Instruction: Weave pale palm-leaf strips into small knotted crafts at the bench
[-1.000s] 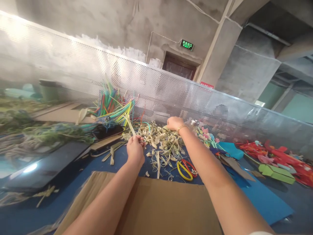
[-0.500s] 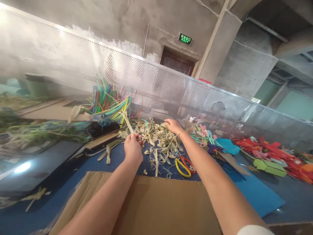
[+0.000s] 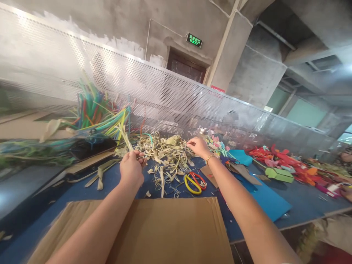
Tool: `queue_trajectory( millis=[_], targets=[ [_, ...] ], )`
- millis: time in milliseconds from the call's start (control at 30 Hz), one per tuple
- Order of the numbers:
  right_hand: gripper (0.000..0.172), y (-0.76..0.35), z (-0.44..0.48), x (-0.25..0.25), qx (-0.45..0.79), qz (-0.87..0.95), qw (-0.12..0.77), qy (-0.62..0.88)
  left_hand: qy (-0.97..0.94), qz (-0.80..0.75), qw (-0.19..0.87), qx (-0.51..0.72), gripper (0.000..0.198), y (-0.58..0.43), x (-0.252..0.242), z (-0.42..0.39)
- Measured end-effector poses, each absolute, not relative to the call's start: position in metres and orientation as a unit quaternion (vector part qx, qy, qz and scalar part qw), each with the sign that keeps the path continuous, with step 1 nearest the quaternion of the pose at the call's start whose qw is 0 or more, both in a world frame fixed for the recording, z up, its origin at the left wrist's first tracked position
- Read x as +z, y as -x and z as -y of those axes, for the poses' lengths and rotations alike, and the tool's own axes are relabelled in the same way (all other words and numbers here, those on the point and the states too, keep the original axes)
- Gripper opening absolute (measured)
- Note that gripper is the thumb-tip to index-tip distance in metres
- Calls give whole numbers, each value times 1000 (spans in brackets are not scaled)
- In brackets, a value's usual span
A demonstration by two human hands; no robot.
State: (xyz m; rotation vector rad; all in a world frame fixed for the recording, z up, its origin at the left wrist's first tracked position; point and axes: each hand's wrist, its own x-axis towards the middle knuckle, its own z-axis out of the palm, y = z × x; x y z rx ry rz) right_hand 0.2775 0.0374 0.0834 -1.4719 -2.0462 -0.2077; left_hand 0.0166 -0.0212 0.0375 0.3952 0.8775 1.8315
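My left hand (image 3: pixel 132 169) is closed around a small bundle of pale dried strips (image 3: pixel 126 138), which stick up above the fist. Just right of it lies a heap of dried, curled beige-green strips (image 3: pixel 170 148) on the blue tabletop. At the heap's right edge my right hand (image 3: pixel 198 147), with a bracelet on the wrist, is raised with thumb and fingertips pinched together. Anything between those fingertips is too small to make out. Two loops, one yellow (image 3: pixel 191 186) and one orange-red (image 3: pixel 200 179), lie in front of the heap; they look like scissor handles.
Brown cardboard (image 3: pixel 170 231) lies at the near edge. Colourful pipe cleaners (image 3: pixel 95 110) are bunched at left. Blue sheets (image 3: pixel 271 200), a light green box (image 3: pixel 279 175) and red craft pieces (image 3: pixel 286 161) lie at right. A perforated metal panel (image 3: pixel 165 91) runs along the back.
The view has swung to the right. My right hand has drawn off the top of the heap to its right edge, fingertips pinched. My left hand keeps its grip on the strips.
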Motion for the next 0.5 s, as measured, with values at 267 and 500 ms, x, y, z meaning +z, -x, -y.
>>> queue_trajectory(
  millis=[267, 500],
  targets=[
    [11, -280, -43, 61, -178, 697, 238, 653, -159, -374, 515, 755, 15, -16, 38, 21],
    [16, -274, -68, 50, -32, 652, 298, 696, -160, -376, 508, 758, 16, -16, 39, 21]
  ],
)
